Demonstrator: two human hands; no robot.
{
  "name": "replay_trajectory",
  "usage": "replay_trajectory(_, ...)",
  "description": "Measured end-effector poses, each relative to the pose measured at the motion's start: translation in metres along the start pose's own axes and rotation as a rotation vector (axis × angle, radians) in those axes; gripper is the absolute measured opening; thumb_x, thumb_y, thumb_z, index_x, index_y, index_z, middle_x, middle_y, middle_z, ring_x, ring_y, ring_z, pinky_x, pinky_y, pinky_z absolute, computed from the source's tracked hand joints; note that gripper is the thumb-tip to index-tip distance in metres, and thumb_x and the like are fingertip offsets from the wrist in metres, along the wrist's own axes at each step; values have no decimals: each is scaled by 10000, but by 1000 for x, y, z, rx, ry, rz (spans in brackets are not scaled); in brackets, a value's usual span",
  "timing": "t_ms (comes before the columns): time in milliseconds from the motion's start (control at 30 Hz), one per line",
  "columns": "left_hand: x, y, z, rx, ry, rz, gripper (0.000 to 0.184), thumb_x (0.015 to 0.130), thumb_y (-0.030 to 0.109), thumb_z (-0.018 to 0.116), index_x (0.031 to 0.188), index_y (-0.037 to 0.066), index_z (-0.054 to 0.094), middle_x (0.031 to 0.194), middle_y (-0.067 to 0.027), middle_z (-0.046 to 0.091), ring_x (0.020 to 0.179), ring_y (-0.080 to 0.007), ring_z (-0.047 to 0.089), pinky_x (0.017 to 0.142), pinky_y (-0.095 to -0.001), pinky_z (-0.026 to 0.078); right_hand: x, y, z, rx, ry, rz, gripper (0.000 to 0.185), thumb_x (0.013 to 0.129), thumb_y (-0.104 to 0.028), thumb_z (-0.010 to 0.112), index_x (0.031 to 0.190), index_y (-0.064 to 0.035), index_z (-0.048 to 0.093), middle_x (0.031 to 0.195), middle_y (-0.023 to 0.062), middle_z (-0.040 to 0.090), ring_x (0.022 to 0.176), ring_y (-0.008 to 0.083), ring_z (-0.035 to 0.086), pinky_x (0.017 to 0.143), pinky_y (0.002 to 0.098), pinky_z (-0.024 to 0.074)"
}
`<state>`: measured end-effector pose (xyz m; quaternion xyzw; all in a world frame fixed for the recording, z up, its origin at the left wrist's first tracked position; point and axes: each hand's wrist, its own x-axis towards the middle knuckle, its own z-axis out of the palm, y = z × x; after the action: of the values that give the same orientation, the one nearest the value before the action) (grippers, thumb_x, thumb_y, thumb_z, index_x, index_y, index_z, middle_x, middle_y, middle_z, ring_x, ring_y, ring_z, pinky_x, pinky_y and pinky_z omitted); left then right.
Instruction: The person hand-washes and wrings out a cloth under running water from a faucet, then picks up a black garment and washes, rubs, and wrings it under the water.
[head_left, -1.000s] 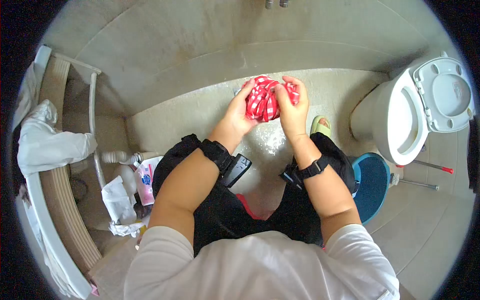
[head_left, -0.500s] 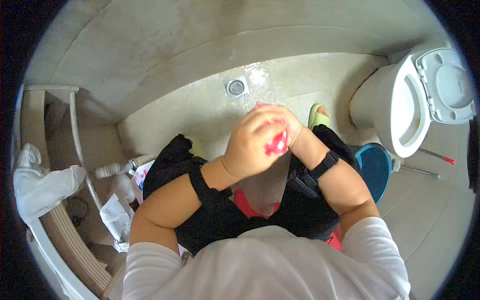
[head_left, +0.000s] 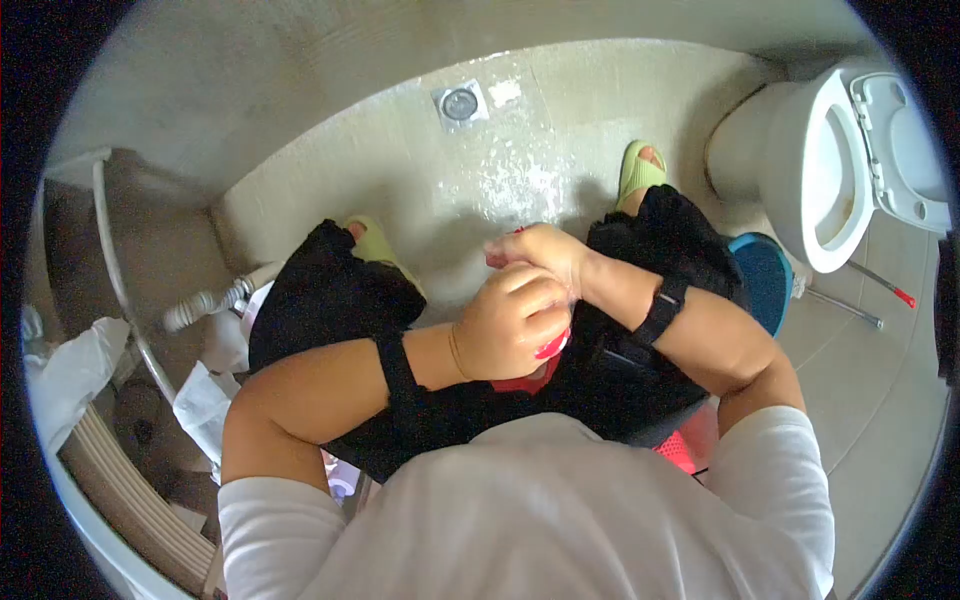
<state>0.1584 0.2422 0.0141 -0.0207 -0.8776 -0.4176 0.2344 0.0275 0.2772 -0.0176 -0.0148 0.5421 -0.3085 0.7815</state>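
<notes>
My left hand (head_left: 512, 325) is closed around a bunched red cloth with white marks (head_left: 553, 345); only a small part of it shows below the fingers. Just beyond, my right hand (head_left: 552, 256) is pressed against the left, its fingers curled over the bundle, and a speck of red shows above it. Most of the cloth is hidden inside the two hands, so its kind is unclear. Both hands are over the gap between my knees. Wet splashes (head_left: 525, 180) glisten on the floor in front of them.
A floor drain (head_left: 460, 104) lies near the curved wall. To the right stand a toilet (head_left: 790, 165) and a blue basin (head_left: 762, 285). A white pipe (head_left: 120, 255) and plastic bags (head_left: 80, 375) are on the left. Green slippers (head_left: 638, 170) are on my feet.
My hands have shifted closer together and tightened, covering more of the red cloth. Splashes have spread over the floor, and the view has tipped toward my body.
</notes>
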Motion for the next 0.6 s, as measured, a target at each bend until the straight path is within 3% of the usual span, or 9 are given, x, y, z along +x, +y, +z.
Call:
replay_trajectory(33, -4, 2, 3, -16, -21, 2, 212, 581, 105, 669, 763, 42, 580, 879, -107, 574, 837, -289, 561, 779, -387, 467, 5, 8, -2, 11, 1, 11, 234, 827, -235, 596, 669, -64, 569, 655, -4, 515, 596, 85, 453, 539, 260, 375)
replay_trajectory(100, -7, 2, 6, -33, -45, 6, 197, 589, 108, 664, 753, 43, 576, 867, -106, 573, 827, -286, 560, 768, -387, 467, 14, 17, -3, -322, 71, -103, 238, 808, -237, 603, 752, -11, 655, 732, 78, 637, 611, 165, 560, 586, 356, 458)
replay_trajectory(133, -8, 4, 7, -23, -49, 22, 195, 588, 110, 664, 748, 46, 573, 860, -105, 570, 818, -283, 559, 753, -387, 465, 13, 21, -2, -228, 88, -114, 225, 795, -232, 610, 743, -18, 656, 734, 83, 636, 618, 168, 563, 588, 360, 458)
replay_trajectory(300, -14, 4, 17, 3, -59, 57, 198, 573, 118, 659, 738, 59, 565, 851, -92, 567, 817, -271, 556, 734, -395, 455, 7, 21, 1, -221, 157, -52, 222, 796, -228, 613, 723, -22, 651, 700, 72, 618, 610, 160, 549, 565, 328, 449)
replay_trajectory(400, -10, -5, 20, 56, -172, 39, 212, 560, 120, 660, 749, 75, 575, 875, -86, 567, 849, -259, 551, 766, -394, 448, 13, 16, -7, -194, 134, -38, 262, 808, -273, 630, 797, -11, 627, 738, 30, 580, 671, 129, 513, 643, 278, 436)
replay_trajectory(500, 15, -13, 5, 122, -60, 88, 180, 599, 129, 609, 774, 95, 591, 867, -73, 556, 869, -249, 528, 826, -394, 418, 20, -4, -29, -131, 117, -136, 300, 817, -313, 635, 833, -14, 614, 720, 23, 579, 662, 127, 535, 650, 266, 444)
replay_trajectory(567, 43, -21, -13, 129, 66, 51, 192, 619, 112, 625, 807, 84, 593, 896, -83, 563, 904, -262, 530, 840, -400, 416, 23, -25, -47, 281, -69, -241, 361, 825, -366, 630, 882, -12, 591, 695, 16, 580, 658, 134, 566, 662, 276, 468)
replay_trajectory(600, 55, -25, -23, 111, 178, -17, 205, 640, 94, 641, 839, 73, 596, 926, -94, 571, 940, -275, 532, 855, -406, 414, 7, -41, -39, 381, -76, -314, 495, 856, -537, 480, 943, -70, 624, 791, 69, 646, 707, 192, 615, 667, 342, 494)
